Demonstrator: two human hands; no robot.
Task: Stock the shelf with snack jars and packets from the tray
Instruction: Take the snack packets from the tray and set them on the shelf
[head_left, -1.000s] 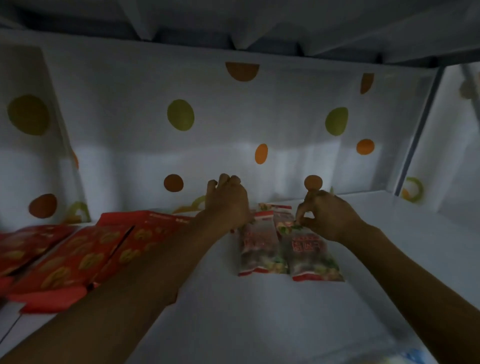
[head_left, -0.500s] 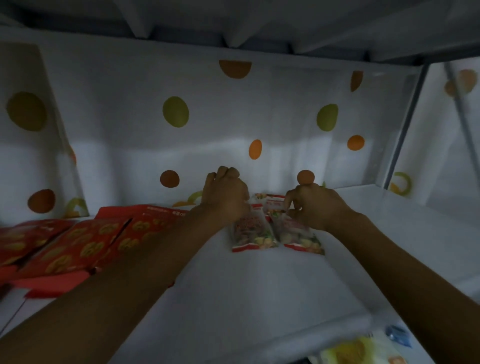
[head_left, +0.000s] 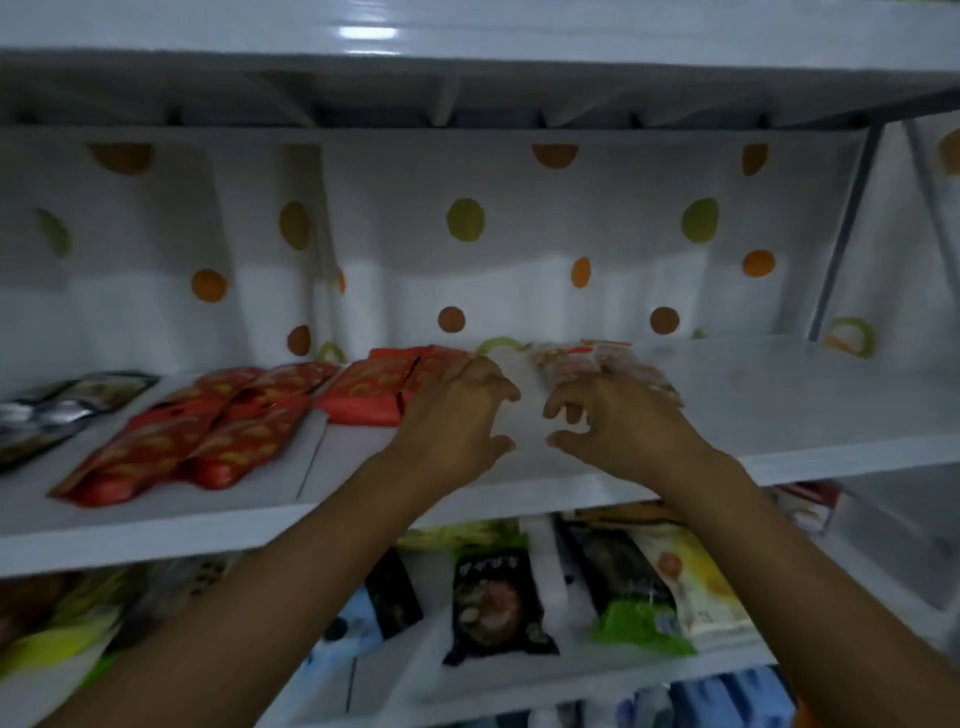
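Two clear snack packets (head_left: 587, 361) with red trim lie side by side deep on the white shelf (head_left: 779, 415), near its dotted back wall. My left hand (head_left: 457, 421) hovers over the shelf in front of them, fingers loosely spread, holding nothing. My right hand (head_left: 613, 421) is just beside it, fingers loosely curled and empty, partly covering the near ends of the packets. No tray is in view.
Red snack packets (head_left: 218, 431) lie in rows on the shelf's left half, with a dark silver packet (head_left: 57, 410) at the far left. The shelf below holds several packets, among them a black one (head_left: 493, 603) and a green-and-white one (head_left: 654, 592). A grey post (head_left: 847, 234) stands at the right.
Both hands let go of the two clear packets and drew back toward the shelf's front edge. The view pulled back and down, so the lower shelf now shows.
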